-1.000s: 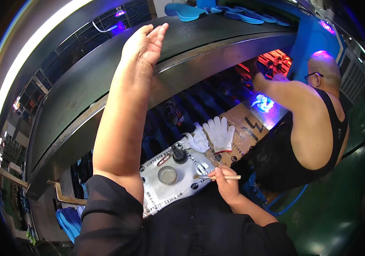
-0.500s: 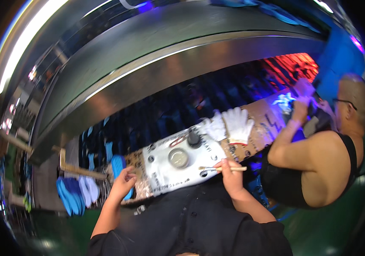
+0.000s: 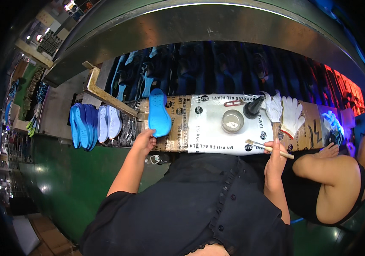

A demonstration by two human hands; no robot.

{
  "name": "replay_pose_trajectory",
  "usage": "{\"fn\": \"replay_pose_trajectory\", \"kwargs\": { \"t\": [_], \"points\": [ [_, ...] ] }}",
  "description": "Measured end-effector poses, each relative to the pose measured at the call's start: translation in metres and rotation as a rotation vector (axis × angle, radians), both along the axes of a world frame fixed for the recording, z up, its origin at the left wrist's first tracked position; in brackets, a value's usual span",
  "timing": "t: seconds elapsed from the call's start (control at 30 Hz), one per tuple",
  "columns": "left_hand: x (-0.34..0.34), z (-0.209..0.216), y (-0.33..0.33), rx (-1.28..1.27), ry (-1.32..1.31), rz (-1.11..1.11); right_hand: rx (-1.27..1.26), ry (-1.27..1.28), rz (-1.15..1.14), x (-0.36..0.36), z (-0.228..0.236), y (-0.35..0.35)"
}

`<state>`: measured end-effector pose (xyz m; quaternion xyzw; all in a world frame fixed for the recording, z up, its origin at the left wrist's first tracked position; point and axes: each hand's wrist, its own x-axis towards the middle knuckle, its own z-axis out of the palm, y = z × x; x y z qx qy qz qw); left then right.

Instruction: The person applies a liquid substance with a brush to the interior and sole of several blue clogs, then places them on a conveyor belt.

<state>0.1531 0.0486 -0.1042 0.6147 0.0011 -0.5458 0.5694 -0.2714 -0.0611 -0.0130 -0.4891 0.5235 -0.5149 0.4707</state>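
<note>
A bright blue shoe sole (image 3: pixel 158 114) lies lengthwise on the brown, tape-wrapped surface at the left of the white sheet. My left hand (image 3: pixel 145 141) pinches its near end between thumb and fingers. In my right hand (image 3: pixel 275 161) is a thin wooden brush (image 3: pixel 284 154), its bristles pointing left over the sheet's near edge. A round cup (image 3: pixel 232 122) with pale contents stands on the white sheet (image 3: pixel 206 130). Behind it to the right is a dark cone-tipped bottle (image 3: pixel 253 107), and a small red-edged tool (image 3: pixel 233 103) lies beside that.
White gloves (image 3: pixel 291 114) lie right of the bottle. Blue soles (image 3: pixel 83 128) and pale soles (image 3: pixel 109 123) stand at the left, below a wooden bar (image 3: pixel 110 97). A metal-edged conveyor (image 3: pixel 182 23) crosses the far side. A co-worker (image 3: pixel 340 183) sits close on my right.
My left hand has closed on the blue sole's near end; before, it was beside it with fingers apart. My view has swung left. The brush stays in my right hand.
</note>
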Motion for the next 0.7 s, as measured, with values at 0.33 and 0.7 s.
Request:
{"fn": "replay_pose_trajectory", "kwargs": {
  "t": [0.33,0.7],
  "points": [
    [-0.111,0.1,-0.017,-0.384,-0.327,-0.203,-0.033,-0.111,0.052,0.018,0.016,-0.006],
    [-0.161,0.118,-0.044,-0.557,-0.679,-0.351,-0.63,0.249,0.395,0.053,0.066,0.004]
  ]
}}
